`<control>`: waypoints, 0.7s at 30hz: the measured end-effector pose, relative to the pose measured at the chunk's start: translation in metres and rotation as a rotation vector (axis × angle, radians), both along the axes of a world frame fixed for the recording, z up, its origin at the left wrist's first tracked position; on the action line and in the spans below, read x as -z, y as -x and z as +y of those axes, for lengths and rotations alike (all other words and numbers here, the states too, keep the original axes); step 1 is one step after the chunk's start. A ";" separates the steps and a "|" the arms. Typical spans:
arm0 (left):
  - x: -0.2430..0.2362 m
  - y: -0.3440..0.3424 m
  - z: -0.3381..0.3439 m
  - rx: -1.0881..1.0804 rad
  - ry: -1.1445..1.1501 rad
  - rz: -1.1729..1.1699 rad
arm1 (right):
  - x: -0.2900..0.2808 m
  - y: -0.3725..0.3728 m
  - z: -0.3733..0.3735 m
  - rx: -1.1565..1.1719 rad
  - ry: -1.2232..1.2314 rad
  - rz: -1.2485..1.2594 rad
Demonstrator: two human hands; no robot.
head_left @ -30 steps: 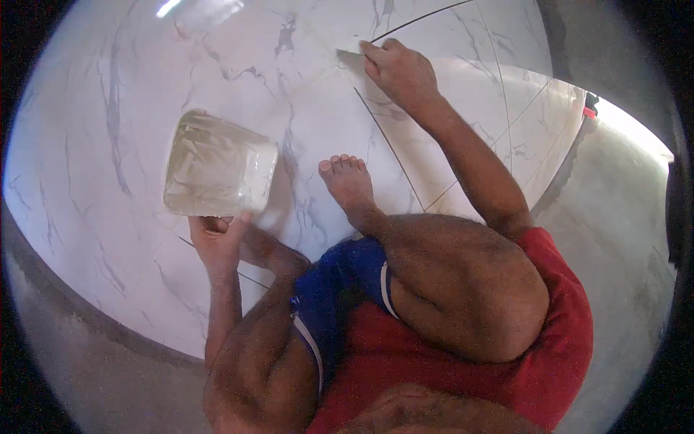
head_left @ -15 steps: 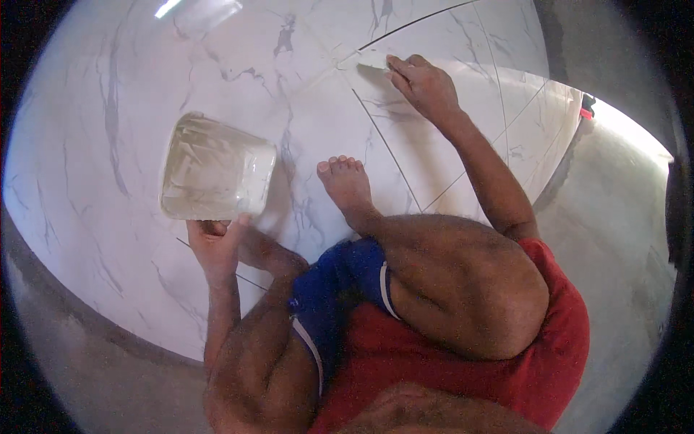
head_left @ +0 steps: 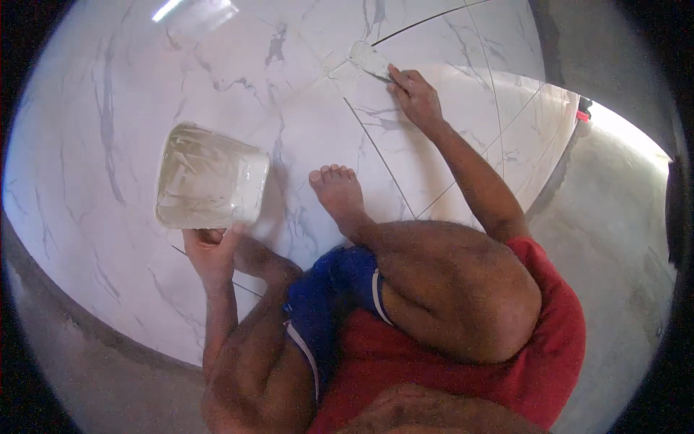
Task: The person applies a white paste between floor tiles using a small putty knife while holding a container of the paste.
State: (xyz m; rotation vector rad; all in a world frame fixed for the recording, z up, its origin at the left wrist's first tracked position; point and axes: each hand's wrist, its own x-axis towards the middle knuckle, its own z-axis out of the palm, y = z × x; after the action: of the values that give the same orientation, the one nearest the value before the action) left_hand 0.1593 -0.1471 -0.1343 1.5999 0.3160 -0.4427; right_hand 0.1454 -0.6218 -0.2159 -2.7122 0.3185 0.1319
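Observation:
My left hand [head_left: 210, 253] grips the near edge of a whitish, square-sided plastic tub [head_left: 262, 189], its thumb on the rim. Pale paste [head_left: 199, 173] is smeared over the tub's inside. Up and to the right, my right hand [head_left: 417, 95] is closed around a putty knife [head_left: 371, 61] with a pale, paste-coated flat blade. The blade lies low over the marbled white floor tiles [head_left: 318, 119], beside a spot where joints meet; whether it touches cannot be told. Pale filler covers the joints [head_left: 330, 71] there, while a dark open joint [head_left: 379, 148] runs toward me.
My bare foot [head_left: 338, 192] stands on the tiles between the tub and the dark joint. Another dark joint [head_left: 419, 25] leads off to the upper right. Bare grey concrete [head_left: 600, 253] borders the tiles at right. A small red object [head_left: 583, 116] lies by that edge.
The putty knife has turned, so more of its blade's flat face shows, and its tip sits farther up. My right hand has shifted slightly left and down; the left still holds the tub.

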 end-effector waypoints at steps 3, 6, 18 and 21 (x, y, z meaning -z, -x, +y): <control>0.000 -0.001 0.001 0.011 0.042 -0.032 | -0.010 0.012 -0.006 0.056 -0.028 0.060; -0.004 -0.005 -0.006 0.048 0.029 0.049 | -0.025 0.008 -0.006 0.065 0.031 0.001; -0.009 0.002 -0.012 -0.003 0.067 -0.011 | -0.047 -0.031 0.054 -0.114 0.244 0.198; -0.003 0.003 -0.009 0.000 0.025 -0.067 | -0.052 -0.019 0.041 -0.103 0.238 0.218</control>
State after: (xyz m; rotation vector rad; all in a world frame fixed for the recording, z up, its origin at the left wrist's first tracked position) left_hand 0.1562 -0.1562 -0.1316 1.5870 0.2591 -0.3909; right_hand 0.1642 -0.5807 -0.1639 -2.9566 0.2715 0.4471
